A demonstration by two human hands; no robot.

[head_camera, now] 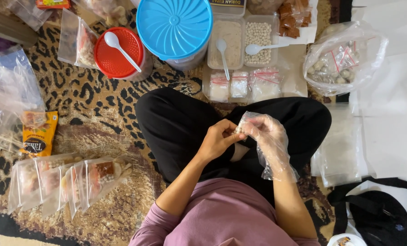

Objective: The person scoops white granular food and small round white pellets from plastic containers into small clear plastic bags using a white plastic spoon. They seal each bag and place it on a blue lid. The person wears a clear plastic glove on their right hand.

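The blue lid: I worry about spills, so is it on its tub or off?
On. The blue lid sits flat over the clear tub, covering its whole mouth.

orange snack packet (39, 135) left; 3 clear sealed pouches (242, 85) ahead.

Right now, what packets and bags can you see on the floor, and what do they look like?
Orange snack packet: flat, left on the rug.
Row of clear filled bags: overlapping, lower left.
Big clear bag: knotted, upper right, holds small packets.
Three small sealed bags: white contents, above the knees.
Small clear bag: held by left hand and gloved right hand.
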